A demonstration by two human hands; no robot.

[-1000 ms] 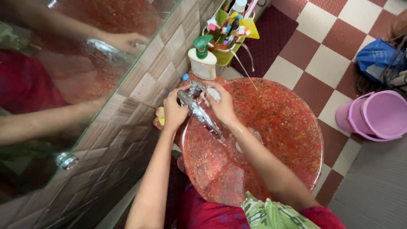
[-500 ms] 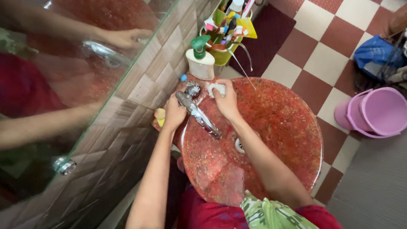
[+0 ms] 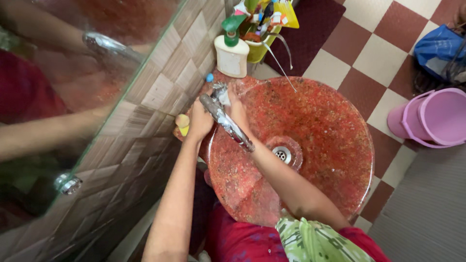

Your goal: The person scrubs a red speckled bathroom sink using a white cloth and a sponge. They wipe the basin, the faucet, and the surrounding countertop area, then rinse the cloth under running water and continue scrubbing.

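Both hands work at the chrome tap (image 3: pixel 225 123), which slants out from the wall side over the red speckled basin (image 3: pixel 315 145). The left hand (image 3: pixel 200 122) rests against the tap's near side, its grip hidden, so I cannot tell how it stands. The right hand (image 3: pixel 237 107) presses a small white cloth (image 3: pixel 224 97) against the tap's base, fingers closed on it. A soap dispenser (image 3: pixel 232 51) stands behind, a pink bucket (image 3: pixel 432 119) on the floor.
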